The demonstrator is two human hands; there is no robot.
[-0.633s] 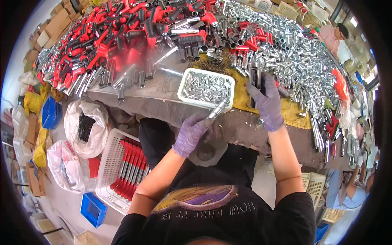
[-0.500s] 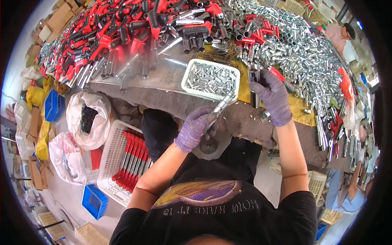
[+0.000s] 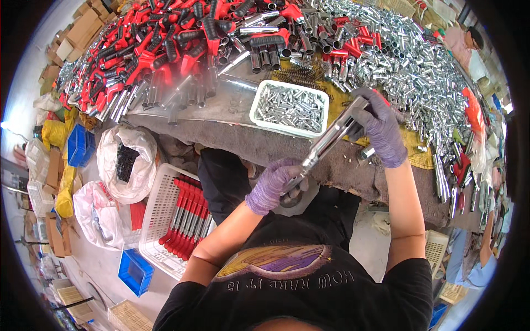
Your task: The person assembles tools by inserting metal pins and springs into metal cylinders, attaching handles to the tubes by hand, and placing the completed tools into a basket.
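My left hand, in a purple glove, is closed around the lower end of a slim metal rod. Wrapped around a wider chrome tube is my gloved right hand, up and to the right. Rod and tube lie in one slanting line and meet between my hands; whether the rod sits inside the tube I cannot tell. Just behind them, a white tray holds many small metal pins. Dark coil springs lie behind the tray.
Red-and-black handles with metal tubes are heaped at the back left, small shiny metal parts at the right. Left of my legs, a white crate holds red-ended tools, near white sacks and blue bins. Another person is at far right.
My right hand has lifted the chrome tube from the table's edge and brought it into line with the rod. My left hand has moved slightly right and down with the rod.
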